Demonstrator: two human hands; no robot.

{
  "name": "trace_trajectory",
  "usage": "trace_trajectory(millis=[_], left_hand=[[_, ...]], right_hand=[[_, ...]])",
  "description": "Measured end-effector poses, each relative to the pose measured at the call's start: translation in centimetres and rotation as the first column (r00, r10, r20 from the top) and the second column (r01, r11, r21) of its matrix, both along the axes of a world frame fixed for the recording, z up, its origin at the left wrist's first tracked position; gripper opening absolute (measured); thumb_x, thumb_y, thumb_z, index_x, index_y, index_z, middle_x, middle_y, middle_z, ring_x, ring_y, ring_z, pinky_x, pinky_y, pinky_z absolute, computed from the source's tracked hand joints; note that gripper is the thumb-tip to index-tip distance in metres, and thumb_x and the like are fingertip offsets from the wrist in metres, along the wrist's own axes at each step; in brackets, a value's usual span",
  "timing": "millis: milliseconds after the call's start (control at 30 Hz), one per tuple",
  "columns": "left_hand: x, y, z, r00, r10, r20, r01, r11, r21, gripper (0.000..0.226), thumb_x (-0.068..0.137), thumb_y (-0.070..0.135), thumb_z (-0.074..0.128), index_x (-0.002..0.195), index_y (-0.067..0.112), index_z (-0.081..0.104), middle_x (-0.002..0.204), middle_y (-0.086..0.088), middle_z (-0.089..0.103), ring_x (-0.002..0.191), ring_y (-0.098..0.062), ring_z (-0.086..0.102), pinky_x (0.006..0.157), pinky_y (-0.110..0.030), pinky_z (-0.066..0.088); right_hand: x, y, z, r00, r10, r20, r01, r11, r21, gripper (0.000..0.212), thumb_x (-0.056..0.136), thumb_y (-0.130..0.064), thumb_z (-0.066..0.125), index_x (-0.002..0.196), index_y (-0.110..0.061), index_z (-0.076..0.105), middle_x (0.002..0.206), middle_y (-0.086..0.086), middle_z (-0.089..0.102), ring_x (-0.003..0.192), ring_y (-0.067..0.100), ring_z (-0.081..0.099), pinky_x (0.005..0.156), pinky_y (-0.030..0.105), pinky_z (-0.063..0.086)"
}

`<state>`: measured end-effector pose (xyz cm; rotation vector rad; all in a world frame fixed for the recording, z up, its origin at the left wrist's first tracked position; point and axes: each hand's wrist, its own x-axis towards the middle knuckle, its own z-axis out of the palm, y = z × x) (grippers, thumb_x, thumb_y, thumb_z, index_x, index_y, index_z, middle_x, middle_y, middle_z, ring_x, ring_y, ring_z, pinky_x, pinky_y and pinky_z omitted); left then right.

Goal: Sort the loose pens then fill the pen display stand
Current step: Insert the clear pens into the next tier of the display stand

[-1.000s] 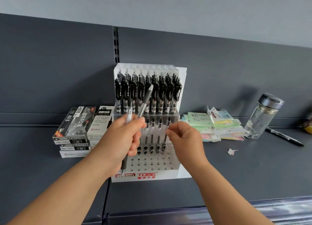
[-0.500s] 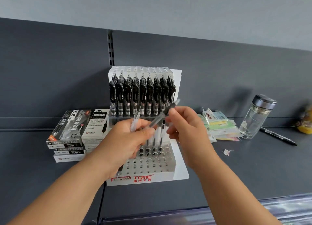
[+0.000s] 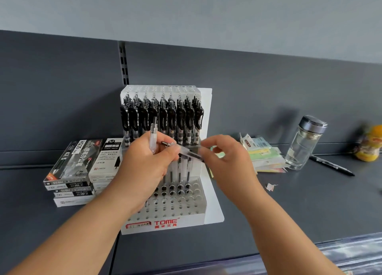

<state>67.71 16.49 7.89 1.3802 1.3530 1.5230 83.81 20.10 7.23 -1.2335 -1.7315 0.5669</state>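
Note:
A white tiered pen display stand (image 3: pixel 165 223) marked TOME stands on the grey shelf. Its upper tier is packed with black click pens (image 3: pixel 163 117); a few clear pens (image 3: pixel 179 167) stand in the lower tier, whose front holes are bare. My left hand (image 3: pixel 144 167) is closed around loose pens, a clear one (image 3: pixel 153 138) sticking up. A second clear pen (image 3: pixel 186 152) lies almost level in front of the stand, its left end in my left hand. My right hand (image 3: pixel 229 163) pinches its right end.
Stacked pen boxes (image 3: pixel 72 171) sit left of the stand. To the right lie sticky-note packs (image 3: pixel 262 153), a glass bottle with a dark lid (image 3: pixel 303 142), a loose black pen (image 3: pixel 332 165), a paper scrap (image 3: pixel 270 186) and a yellow object (image 3: pixel 370 146).
My right hand rose from the stand's lower tier to the pen in my left hand and took its end. That pen tipped from upright to nearly level.

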Motion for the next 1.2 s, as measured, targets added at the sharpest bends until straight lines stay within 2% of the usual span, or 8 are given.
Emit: trace_trajectory(millis=[100,200,367,500,633,833,1000,1200], left_hand=[[0.4,0.3,-0.2,0.999,-0.007,-0.045,0.008,1.0,0.022,0.003,0.087,0.014,0.064,0.09,0.015,0.064,0.052,0.009,0.054,0.046,-0.006,0.043,0.048,-0.021,0.033],[0.7,0.3,-0.1,0.999,-0.025,-0.046,0.027,0.999,0.029,0.001,0.087,0.015,0.064,0.088,0.016,0.065,0.054,0.008,0.053,0.046,-0.003,0.043,0.048,-0.019,0.033],[0.2,0.2,0.1,0.99,0.007,0.143,0.002,0.998,-0.064,0.031,0.093,0.04,0.049,0.088,0.01,0.053,0.061,0.002,0.051,0.044,-0.008,0.037,0.039,-0.02,0.028],[-0.6,0.2,0.1,0.96,0.008,0.28,0.021,0.995,-0.098,0.027,0.097,0.027,0.033,0.077,0.012,0.043,0.059,-0.002,0.048,0.043,-0.012,0.032,0.038,-0.023,0.025],[-1.1,0.0,-0.3,0.974,0.026,0.227,-0.011,0.997,-0.071,0.02,0.091,0.019,0.036,0.074,0.011,0.043,0.06,-0.003,0.047,0.046,-0.014,0.035,0.04,-0.026,0.027],[-1.8,-0.2,-0.8,0.99,0.051,0.134,-0.045,0.998,-0.045,0.019,0.096,0.014,0.045,0.082,0.004,0.051,0.065,-0.003,0.051,0.053,-0.012,0.047,0.046,-0.025,0.038],[-1.9,-0.1,-1.3,0.987,0.045,0.154,-0.037,0.998,-0.052,0.014,0.095,0.018,0.052,0.084,0.011,0.057,0.068,0.004,0.055,0.061,-0.008,0.055,0.052,-0.022,0.047],[-2.0,-0.2,-1.7,0.984,0.029,0.175,-0.019,0.998,-0.054,0.011,0.093,0.019,0.056,0.086,0.012,0.06,0.07,0.006,0.057,0.067,-0.009,0.061,0.061,-0.028,0.056]], right_hand=[[-0.7,-0.6,0.8,0.968,0.193,0.16,-0.206,0.976,0.071,0.012,0.09,-0.029,0.063,0.099,-0.027,0.07,0.083,-0.019,0.062,0.082,-0.003,0.053,0.067,0.009,0.041],[-0.9,-0.5,0.8,0.944,0.271,0.187,-0.289,0.954,0.077,0.013,0.092,-0.024,0.061,0.098,-0.028,0.071,0.082,-0.011,0.07,0.076,0.009,0.062,0.069,0.027,0.05],[-0.4,0.4,0.4,0.969,0.215,-0.125,-0.217,0.976,-0.009,0.019,0.09,-0.016,0.063,0.079,-0.032,0.063,0.058,-0.01,0.054,0.051,0.006,0.043,0.052,0.015,0.039],[-0.5,1.4,-0.2,0.965,0.144,-0.217,-0.152,0.988,-0.019,0.017,0.092,-0.02,0.06,0.079,-0.03,0.062,0.058,-0.016,0.053,0.057,0.001,0.046,0.059,0.011,0.043],[-0.8,2.0,-1.4,0.98,0.114,-0.164,-0.118,0.993,-0.015,0.017,0.093,-0.021,0.058,0.08,-0.031,0.061,0.065,-0.005,0.059,0.063,0.007,0.05,0.062,0.02,0.045],[-1.0,2.4,-3.2,0.996,0.078,-0.049,-0.081,0.994,-0.069,0.021,0.093,-0.019,0.058,0.075,-0.031,0.06,0.067,0.005,0.062,0.058,0.007,0.047,0.058,0.02,0.043],[-0.9,2.0,-4.6,0.997,0.044,0.058,-0.036,0.992,-0.125,0.013,0.093,-0.02,0.058,0.082,-0.025,0.063,0.062,-0.007,0.058,0.053,0.001,0.047,0.05,0.013,0.039],[-1.1,2.0,-4.3,0.986,-0.007,0.169,0.028,0.992,-0.119,0.01,0.094,-0.027,0.057,0.088,-0.021,0.063,0.068,-0.006,0.061,0.062,0.011,0.053,0.059,0.027,0.046]])
